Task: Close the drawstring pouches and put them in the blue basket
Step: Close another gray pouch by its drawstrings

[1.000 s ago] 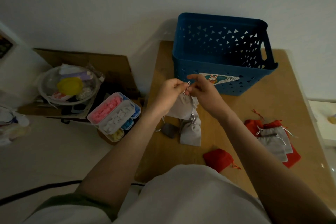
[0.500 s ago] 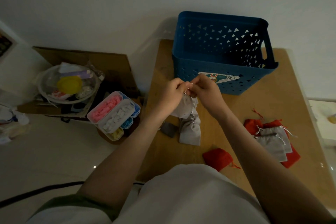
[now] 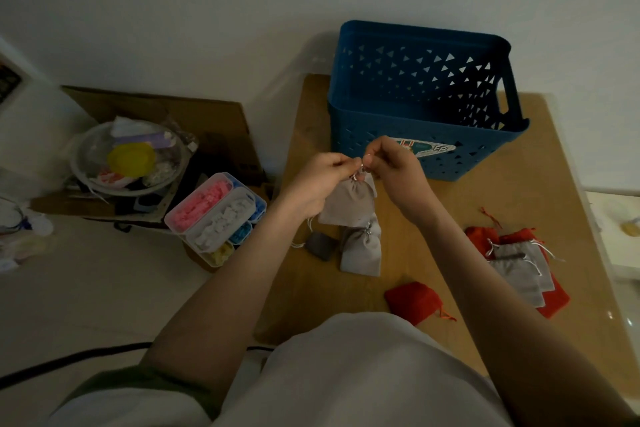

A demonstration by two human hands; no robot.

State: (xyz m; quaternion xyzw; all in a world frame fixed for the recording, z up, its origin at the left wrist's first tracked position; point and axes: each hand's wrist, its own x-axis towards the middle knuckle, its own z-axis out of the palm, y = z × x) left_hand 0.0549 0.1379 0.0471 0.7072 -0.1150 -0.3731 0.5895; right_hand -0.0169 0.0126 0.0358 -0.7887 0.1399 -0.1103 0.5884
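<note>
Pinches the cords at the gathered neck of a pale grey cloth drawstring pouch (image 3: 346, 201) with the curled fingertips of the left hand (image 3: 320, 180) and the right hand (image 3: 398, 170), both clamped on the strings, knuckles close together. Holds that pouch lifted over the middle of the light brown wooden table (image 3: 450, 218), just in front of the near wall of the blue plastic basket with triangular holes (image 3: 381, 135) standing at the table's far edge. Directly beneath the hands, flat on the table, a second grey cloth pouch (image 3: 362, 250) with its neck drawn in, and beside it, toward the left edge, a small dark grey pouch (image 3: 320, 246). Near the front edge, a red cloth pouch (image 3: 412, 300). Toward the right edge, a loose pile of red and grey pouches (image 3: 523, 267), overlapping. On the floor left of the table, a clear compartment box of pink, white, blue and yellow pieces (image 3: 214, 215) and a clear round bowl of odds and ends (image 3: 128, 159).
</note>
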